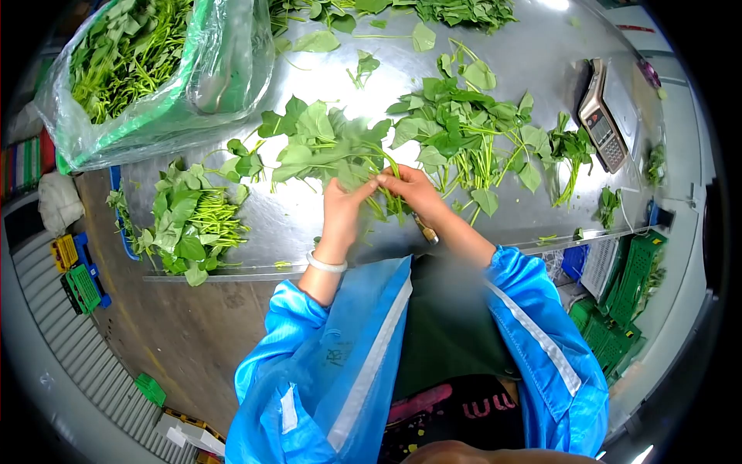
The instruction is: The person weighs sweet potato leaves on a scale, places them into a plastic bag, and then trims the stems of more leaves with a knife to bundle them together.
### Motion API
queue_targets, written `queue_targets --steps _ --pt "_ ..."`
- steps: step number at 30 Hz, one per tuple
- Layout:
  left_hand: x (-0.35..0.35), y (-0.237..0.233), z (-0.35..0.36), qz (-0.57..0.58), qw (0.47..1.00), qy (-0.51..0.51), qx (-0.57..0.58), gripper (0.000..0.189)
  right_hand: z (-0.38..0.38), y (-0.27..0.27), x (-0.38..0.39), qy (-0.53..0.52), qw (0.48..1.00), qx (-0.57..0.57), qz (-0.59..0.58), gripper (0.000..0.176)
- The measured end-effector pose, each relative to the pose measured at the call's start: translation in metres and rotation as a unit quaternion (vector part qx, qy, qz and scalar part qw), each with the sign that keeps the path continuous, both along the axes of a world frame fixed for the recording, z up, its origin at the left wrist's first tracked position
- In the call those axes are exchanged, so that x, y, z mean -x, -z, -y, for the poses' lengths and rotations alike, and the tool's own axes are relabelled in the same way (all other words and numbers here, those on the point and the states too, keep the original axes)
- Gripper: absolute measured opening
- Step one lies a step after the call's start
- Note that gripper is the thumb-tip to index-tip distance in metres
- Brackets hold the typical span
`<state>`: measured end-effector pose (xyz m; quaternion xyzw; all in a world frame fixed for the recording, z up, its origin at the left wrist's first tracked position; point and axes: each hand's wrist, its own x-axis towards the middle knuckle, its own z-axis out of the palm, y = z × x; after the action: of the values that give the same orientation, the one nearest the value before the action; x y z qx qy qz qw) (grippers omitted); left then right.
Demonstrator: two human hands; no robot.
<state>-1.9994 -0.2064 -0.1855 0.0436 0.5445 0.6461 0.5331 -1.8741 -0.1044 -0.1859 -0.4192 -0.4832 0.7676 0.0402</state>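
My left hand (345, 207) and my right hand (411, 190) meet over the near part of the metal table, fingers closed around the stems of one bunch of leafy greens (340, 158). Its broad leaves spread up and to the left of my fingers, partly blurred. Just below my right hand, by the table's near edge, shows a small object like a knife handle (426, 230). A heap of leafy greens with long stems (471, 127) lies to the right of my hands. Another pile of greens (193, 220) rests at the left, stems pointing right.
A green crate (189, 58) lined with clear plastic stands at the upper left, filled with greens. At the right is a scale (605, 127) with a keypad. The metal table (533, 58) carries loose leaves. Green crates (634, 271) stand below at the right.
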Motion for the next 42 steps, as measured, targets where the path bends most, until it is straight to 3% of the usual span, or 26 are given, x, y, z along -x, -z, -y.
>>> queue_targets --steps 4,6,10,13,15,17,18,19,21,22,24,25,27,28,29,32,34,37,38,40,42 --pt "-0.006 -0.004 -0.001 0.015 0.999 -0.034 0.018 0.018 0.01 0.014 0.004 0.032 0.999 0.014 -0.026 0.026" --pt "-0.011 -0.002 -0.001 0.075 0.994 -0.083 0.009 0.015 0.014 0.018 0.008 0.175 0.984 0.026 -0.034 0.024" --pt "-0.022 0.001 -0.003 0.1 0.988 -0.115 -0.023 0.014 0.008 0.02 0.012 0.275 0.959 0.036 -0.06 0.02" --pt "-0.011 -0.009 0.006 0.112 0.981 -0.152 -0.03 0.012 -0.037 0.011 0.001 0.451 0.881 0.032 -0.137 0.023" --pt "0.007 -0.005 0.018 0.153 0.978 -0.126 -0.063 0.014 -0.065 -0.003 -0.01 0.426 0.881 0.028 -0.206 0.025" --pt "0.025 0.004 0.022 0.051 0.998 -0.003 -0.027 0.017 -0.071 -0.031 -0.01 0.399 0.898 0.035 -0.184 0.023" --pt "0.032 0.007 0.019 -0.036 0.997 0.057 0.04 0.026 -0.072 -0.039 -0.01 0.397 0.898 0.035 -0.185 0.023" --pt "0.044 0.027 0.026 -0.213 0.961 0.145 0.101 0.035 -0.071 -0.045 -0.009 0.371 0.913 0.026 -0.166 0.021" --pt "0.055 0.017 0.026 -0.108 0.983 0.121 0.088 0.034 -0.073 -0.045 -0.01 0.342 0.927 0.013 -0.151 0.019" --pt "0.057 0.013 0.025 -0.108 0.983 0.122 0.088 0.034 -0.069 -0.038 -0.015 0.319 0.928 0.041 -0.189 0.017" --pt "0.056 -0.009 0.025 0.145 0.988 -0.03 -0.034 0.028 -0.054 -0.034 -0.018 0.295 0.919 0.084 -0.246 0.014" --pt "0.055 -0.005 0.027 0.144 0.989 -0.032 -0.034 0.028 -0.046 -0.031 -0.017 0.294 0.919 0.086 -0.247 0.014" --pt "0.05 0.017 0.033 0.282 0.941 -0.162 -0.09 0.027 -0.027 -0.016 -0.016 0.286 0.894 0.184 -0.291 0.013" --pt "0.046 0.031 0.035 0.196 0.975 -0.094 -0.045 0.028 -0.018 -0.011 -0.012 0.269 0.9 0.187 -0.288 0.014" --pt "0.039 0.023 0.032 0.154 0.984 -0.088 -0.004 0.026 -0.008 -0.013 -0.006 0.288 0.908 0.182 -0.244 0.016" --pt "0.033 -0.009 0.018 0.13 0.985 -0.113 -0.033 0.028 0.009 -0.012 0.003 0.245 0.929 0.131 -0.245 0.018" --pt "0.03 -0.019 0.013 0.094 0.988 -0.088 -0.085 0.032 0.019 -0.019 0.014 0.169 0.98 -0.009 -0.109 0.019" --pt "0.013 -0.03 0.002 0.063 0.991 -0.068 -0.097 0.034 0.028 -0.013 0.027 0.115 0.987 -0.08 -0.081 0.024" --pt "0.011 -0.029 0.002 0.063 0.991 -0.068 -0.099 0.034 0.027 -0.016 0.03 0.127 0.986 -0.073 -0.081 0.022" --pt "0.009 -0.026 0.003 -0.057 0.994 -0.086 -0.038 0.029 0.021 -0.017 0.028 0.112 0.989 -0.057 -0.072 0.023" --pt "0.009 -0.027 0.002 -0.016 0.992 -0.12 -0.041 0.027 0.023 -0.014 0.025 0.095 0.993 -0.04 -0.061 0.023"
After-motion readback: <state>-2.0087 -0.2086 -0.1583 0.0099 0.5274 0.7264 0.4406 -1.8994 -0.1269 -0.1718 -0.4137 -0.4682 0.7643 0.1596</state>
